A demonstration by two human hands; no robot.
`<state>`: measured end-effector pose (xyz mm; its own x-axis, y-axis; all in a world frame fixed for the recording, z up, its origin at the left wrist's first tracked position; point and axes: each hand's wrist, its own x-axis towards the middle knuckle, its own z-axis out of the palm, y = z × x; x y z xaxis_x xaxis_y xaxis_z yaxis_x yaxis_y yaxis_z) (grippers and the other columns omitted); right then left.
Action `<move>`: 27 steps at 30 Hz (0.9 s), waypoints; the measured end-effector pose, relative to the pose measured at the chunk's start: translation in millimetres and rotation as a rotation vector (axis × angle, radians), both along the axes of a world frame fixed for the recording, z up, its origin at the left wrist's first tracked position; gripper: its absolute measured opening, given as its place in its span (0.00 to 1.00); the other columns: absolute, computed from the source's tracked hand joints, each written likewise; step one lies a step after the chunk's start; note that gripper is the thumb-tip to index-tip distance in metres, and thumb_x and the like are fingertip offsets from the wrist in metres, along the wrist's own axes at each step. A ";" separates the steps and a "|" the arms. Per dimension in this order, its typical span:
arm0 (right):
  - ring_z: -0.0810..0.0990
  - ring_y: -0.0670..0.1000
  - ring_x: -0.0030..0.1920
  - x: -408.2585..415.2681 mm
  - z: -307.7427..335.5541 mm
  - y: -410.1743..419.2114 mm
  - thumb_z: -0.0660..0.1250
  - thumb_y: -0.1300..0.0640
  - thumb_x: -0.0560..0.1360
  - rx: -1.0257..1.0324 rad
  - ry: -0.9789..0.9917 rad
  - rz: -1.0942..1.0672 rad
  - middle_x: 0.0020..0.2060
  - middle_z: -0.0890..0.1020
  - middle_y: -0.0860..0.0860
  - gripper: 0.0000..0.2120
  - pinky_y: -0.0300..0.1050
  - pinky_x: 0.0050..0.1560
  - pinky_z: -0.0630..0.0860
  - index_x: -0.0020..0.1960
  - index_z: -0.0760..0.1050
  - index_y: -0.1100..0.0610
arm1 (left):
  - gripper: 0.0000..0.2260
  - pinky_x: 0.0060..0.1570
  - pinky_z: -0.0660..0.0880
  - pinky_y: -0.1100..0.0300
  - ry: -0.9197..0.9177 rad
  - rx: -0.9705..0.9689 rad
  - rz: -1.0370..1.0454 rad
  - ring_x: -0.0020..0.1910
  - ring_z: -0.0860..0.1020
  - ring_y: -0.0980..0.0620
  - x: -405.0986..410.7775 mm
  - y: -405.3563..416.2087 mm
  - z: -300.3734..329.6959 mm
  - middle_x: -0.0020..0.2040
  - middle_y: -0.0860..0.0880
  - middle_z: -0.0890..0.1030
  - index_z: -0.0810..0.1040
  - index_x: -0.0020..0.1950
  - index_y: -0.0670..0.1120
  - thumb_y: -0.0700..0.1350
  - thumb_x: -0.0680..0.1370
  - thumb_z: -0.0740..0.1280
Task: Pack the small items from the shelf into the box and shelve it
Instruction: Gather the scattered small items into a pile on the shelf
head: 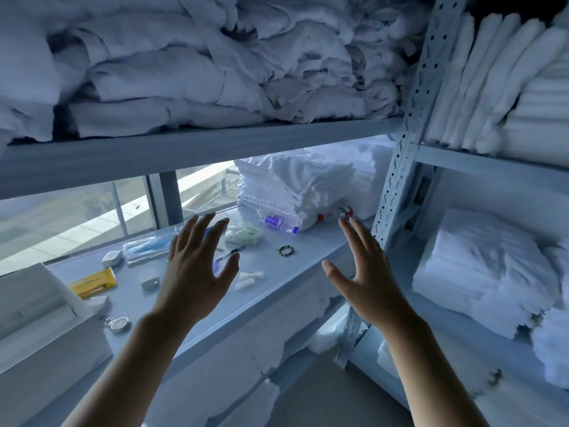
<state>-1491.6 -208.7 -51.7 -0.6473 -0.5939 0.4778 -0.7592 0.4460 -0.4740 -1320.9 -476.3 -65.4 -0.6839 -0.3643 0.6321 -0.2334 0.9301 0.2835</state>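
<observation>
Left hand [197,266] & right hand [366,272]: both spread wide, fingers apart, palms fwd, grasping nothing, raised above shelf [277,272] w/ small items.

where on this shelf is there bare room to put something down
Bare shelf lies between the bead bracelet and the right upright, in front of the plastic bottle. Another patch runs along the front edge between the wristwatch and the cotton rolls. It is crowded around the yellow packet, white case and pen.
</observation>
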 end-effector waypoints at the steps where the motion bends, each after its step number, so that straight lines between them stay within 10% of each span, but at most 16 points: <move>1: 0.48 0.49 0.83 -5.8 -1.8 -9.3 0.58 0.30 0.77 0.000 -0.004 0.007 0.82 0.45 0.37 0.39 0.64 0.79 0.55 0.81 0.43 0.34 | 0.30 0.77 0.61 0.41 -0.005 0.008 0.007 0.81 0.57 0.44 -4.3 -7.8 -2.7 0.81 0.49 0.62 0.63 0.79 0.53 0.63 0.80 0.56; 7: 0.46 0.39 0.78 -34.7 -8.8 -70.9 0.62 0.36 0.79 0.012 0.007 0.029 0.82 0.47 0.39 0.37 0.59 0.80 0.51 0.82 0.47 0.37 | 0.28 0.76 0.63 0.38 -0.019 0.042 0.004 0.80 0.59 0.42 -34.6 -63.2 -18.2 0.80 0.48 0.64 0.64 0.79 0.53 0.62 0.80 0.58; 27: 0.58 0.51 0.79 -94.9 -77.6 -214.8 0.64 0.39 0.78 0.126 -0.078 -0.016 0.82 0.56 0.48 0.36 0.66 0.76 0.61 0.82 0.56 0.46 | 0.31 0.77 0.60 0.37 -0.208 0.136 -0.023 0.81 0.57 0.42 -106.2 -189.1 -100.5 0.80 0.46 0.63 0.63 0.80 0.50 0.64 0.81 0.55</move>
<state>-1586.4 -423.5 -129.3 -0.6893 -0.6354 0.3481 -0.7146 0.5173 -0.4708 -1427.1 -665.4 -165.9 -0.8034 -0.4191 0.4230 -0.2789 0.8925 0.3544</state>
